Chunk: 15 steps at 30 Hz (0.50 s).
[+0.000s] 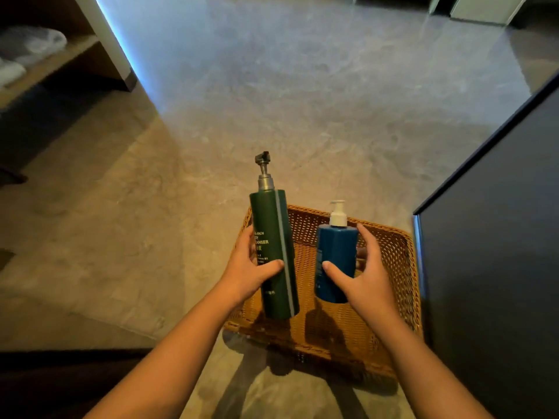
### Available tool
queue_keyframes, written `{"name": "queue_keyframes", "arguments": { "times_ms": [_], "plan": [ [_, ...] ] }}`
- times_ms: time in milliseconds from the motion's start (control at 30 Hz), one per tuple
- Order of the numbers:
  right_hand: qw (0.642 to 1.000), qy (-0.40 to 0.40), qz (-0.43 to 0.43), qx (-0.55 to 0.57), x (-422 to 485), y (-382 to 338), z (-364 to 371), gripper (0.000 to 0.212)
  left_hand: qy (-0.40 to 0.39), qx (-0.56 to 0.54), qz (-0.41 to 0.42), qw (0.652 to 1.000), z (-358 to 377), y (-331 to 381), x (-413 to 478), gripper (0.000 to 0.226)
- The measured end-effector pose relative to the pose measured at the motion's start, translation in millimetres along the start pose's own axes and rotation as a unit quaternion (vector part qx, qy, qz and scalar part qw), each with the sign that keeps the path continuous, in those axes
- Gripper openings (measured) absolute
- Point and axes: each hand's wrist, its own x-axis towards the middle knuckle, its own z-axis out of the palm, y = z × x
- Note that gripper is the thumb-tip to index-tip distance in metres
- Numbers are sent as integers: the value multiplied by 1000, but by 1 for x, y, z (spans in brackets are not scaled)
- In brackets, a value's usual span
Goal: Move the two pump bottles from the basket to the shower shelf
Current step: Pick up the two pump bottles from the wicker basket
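Note:
A tall dark green pump bottle [273, 237] with a grey pump stands upright above the wicker basket [390, 267], and my left hand [248, 267] is wrapped around its lower half. To its right is a shorter blue pump bottle [335, 255] with a white pump, held by my right hand [363, 273] from the right side. Both bottles appear lifted a little above the basket floor, over their shadows. The shower shelf is not in view.
The basket sits on a stone-look tiled floor [272, 86]. A dark cabinet or panel [499, 252] stands close on the right of the basket. At the far left is a wooden shelf unit [45, 62] with white towels.

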Motion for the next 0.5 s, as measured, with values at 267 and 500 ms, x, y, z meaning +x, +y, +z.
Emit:
{"name": "queue_keyframes", "arguments": {
  "times_ms": [267, 500],
  "plan": [
    [995, 75, 9, 61, -62, -154, -62, 82, -9, -24, 3, 1000, 9, 145, -83, 73],
    [993, 94, -24, 68, -109, -278, -137, 82, -13, -33, 43, 998, 27, 273, -157, 65]
  ]
}}
